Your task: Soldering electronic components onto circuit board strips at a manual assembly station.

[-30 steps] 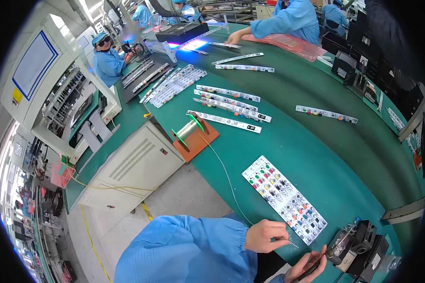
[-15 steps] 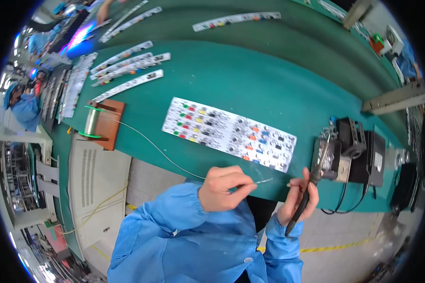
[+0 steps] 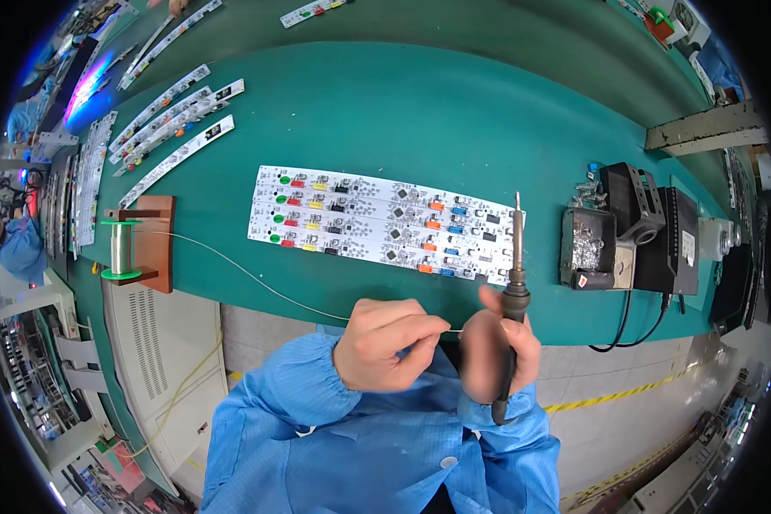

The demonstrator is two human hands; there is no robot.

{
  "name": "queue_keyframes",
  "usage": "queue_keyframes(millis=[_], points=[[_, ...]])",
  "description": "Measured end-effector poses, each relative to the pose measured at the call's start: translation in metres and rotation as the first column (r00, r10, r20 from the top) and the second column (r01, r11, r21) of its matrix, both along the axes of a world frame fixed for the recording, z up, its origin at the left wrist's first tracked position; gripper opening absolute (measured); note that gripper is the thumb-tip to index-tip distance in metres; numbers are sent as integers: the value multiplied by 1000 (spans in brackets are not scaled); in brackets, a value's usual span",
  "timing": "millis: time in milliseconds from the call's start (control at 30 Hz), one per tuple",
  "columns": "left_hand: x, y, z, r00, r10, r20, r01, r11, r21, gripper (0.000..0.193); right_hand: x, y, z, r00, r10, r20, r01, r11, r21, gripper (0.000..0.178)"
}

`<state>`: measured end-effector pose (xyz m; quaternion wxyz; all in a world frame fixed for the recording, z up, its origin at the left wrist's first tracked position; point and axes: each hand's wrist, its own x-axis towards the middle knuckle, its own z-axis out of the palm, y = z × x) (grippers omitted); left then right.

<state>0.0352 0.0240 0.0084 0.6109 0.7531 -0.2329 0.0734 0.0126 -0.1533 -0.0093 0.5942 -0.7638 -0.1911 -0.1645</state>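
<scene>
The left hand (image 3: 385, 343) pinches a thin solder wire (image 3: 456, 331) between thumb and index finger, with its other fingers curled. Just beside it, the right hand (image 3: 490, 347) is closed around the handle of a soldering iron (image 3: 516, 295); a part of this hand is blurred, so the exact place of each finger cannot be told. The free end of the wire lies in the gap between both hands.

Ahead of the hands is the white circuit board panel (image 3: 368, 221), flat on the green bench mat (image 3: 403, 103). The iron's shaft passes in front of the panel's right end; whether it touches cannot be told. If the right hand sinks or turns carelessly, the metal tip could mark the board or its small coloured parts. If the iron is hot, the closeness of the hands could cause a burn. The wire might also snag, because it hangs in a long curve from the spool (image 3: 121, 250) on its wooden stand (image 3: 164, 244), well to the left of the left hand.

To the right of the right hand stand a metal tray (image 3: 589, 257) and a black holder (image 3: 632, 201), which limit sideways movement there. Beyond the left hand, farther away, lie several narrow board strips (image 3: 178, 159).
</scene>
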Motion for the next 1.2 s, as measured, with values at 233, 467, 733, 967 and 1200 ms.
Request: queue_keyframes(millis=[233, 467, 733, 967, 1200], points=[[-5, 6, 9, 992, 97, -74, -91, 992, 82, 20, 7, -21, 0, 977, -209, 50, 207, 977, 41, 56], [-8, 28, 25, 946, 308, -98, -291, 943, 160, 15, 17, -30, 3, 947, -312, 78, 321, 915, -245, 51], [-21, 90, 5, 701, 702, -127, -685, 712, 152, 5, 13, -34, 13, 891, -420, 174, 419, 907, 47, 48], [-12, 106, -6, 660, 746, -93, -722, 663, 199, 7, 16, -36, 10, 921, -356, 157, 386, 887, -252, 51], [-11, 109, -6, 658, 712, -243, -702, 698, 141, 4, 23, -21, -3, 944, -315, 99, 329, 870, -367, 48]])
